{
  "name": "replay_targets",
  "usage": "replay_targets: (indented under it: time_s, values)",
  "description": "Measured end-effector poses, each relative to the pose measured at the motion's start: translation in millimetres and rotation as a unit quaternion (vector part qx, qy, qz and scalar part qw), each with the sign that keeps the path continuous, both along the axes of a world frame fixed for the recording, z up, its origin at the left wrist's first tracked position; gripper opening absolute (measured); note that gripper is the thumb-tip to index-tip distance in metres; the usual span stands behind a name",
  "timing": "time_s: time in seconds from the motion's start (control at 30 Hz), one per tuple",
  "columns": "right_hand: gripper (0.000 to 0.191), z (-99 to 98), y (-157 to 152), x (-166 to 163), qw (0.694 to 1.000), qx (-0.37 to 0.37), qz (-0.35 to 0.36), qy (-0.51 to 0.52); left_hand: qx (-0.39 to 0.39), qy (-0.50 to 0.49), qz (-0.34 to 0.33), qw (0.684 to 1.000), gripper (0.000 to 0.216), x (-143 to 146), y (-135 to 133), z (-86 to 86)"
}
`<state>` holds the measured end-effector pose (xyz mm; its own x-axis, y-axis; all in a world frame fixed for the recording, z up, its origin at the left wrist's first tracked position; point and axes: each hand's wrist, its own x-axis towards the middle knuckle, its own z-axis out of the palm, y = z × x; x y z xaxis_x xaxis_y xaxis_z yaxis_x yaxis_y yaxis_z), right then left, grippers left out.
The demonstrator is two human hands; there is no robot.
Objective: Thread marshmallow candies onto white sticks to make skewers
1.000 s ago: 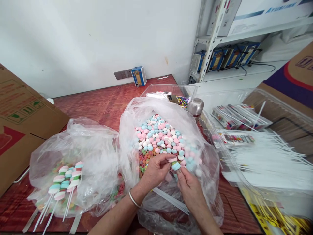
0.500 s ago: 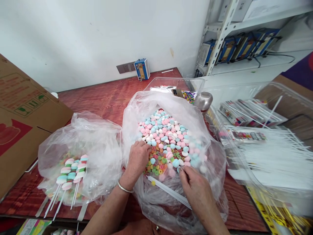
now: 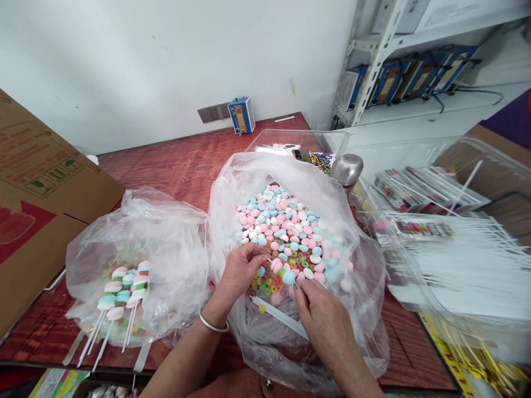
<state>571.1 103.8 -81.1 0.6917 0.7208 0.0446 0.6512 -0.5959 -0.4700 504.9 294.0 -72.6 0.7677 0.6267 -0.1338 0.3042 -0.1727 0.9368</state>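
A clear plastic bag [image 3: 357,260] lies open in front of me, full of pink, blue and white marshmallow candies [image 3: 282,221] and small coloured ring candies [image 3: 265,283]. My left hand [image 3: 240,268] pinches a piece of candy at the near edge of the pile. My right hand [image 3: 319,312] is closed on a thin white stick [image 3: 276,310] threaded with a few candies near its tip. The left wrist carries a silver bangle.
A second plastic bag [image 3: 166,249] on the left holds finished candy skewers [image 3: 122,296]. Cardboard box [image 3: 37,204] far left. Clear bins on the right hold white sticks [image 3: 460,260] and packets. A metal cup [image 3: 347,168] and a shelf stand behind.
My left hand left the skewer tip, dipped into the ring candies, and now pinches a piece near the stick. The right hand has slid slightly left with the stick.
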Motion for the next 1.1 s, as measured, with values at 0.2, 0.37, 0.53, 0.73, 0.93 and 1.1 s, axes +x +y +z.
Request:
replay_targets:
  time_s: [0.2,0.37,0.53,0.73,0.93,1.1]
  values:
    - [0.025,1.6,-0.3,2.7,1.000,-0.001,0.000,0.023,-0.180,-0.059,0.006,0.982,0.022,2.5,-2.0,1.1]
    - [0.025,5.1,0.2,1.4,0.999,-0.029,0.001,0.027,-0.167,-0.079,0.011,0.983,0.021,-2.0,-4.9,-4.4]
    - [0.026,6.5,2.4,-1.6,1.000,-0.016,-0.003,0.010,0.053,-0.044,-0.037,0.997,0.011,-3.9,-5.9,-4.9]
    - [0.029,-3.4,-4.2,0.6,0.997,0.052,0.002,0.055,0.204,0.025,-0.057,0.977,0.015,-12.8,-1.3,1.1]
    - [0.032,-5.2,-16.9,-1.8,0.998,0.034,0.009,0.051,0.425,0.113,-0.153,0.885,0.011,-23.2,-11.2,-6.6]
    - [0.027,-5.1,-22.3,-8.3,0.998,-0.005,0.026,0.055,0.355,0.071,-0.085,0.928,0.010,-21.7,-16.4,-5.1]
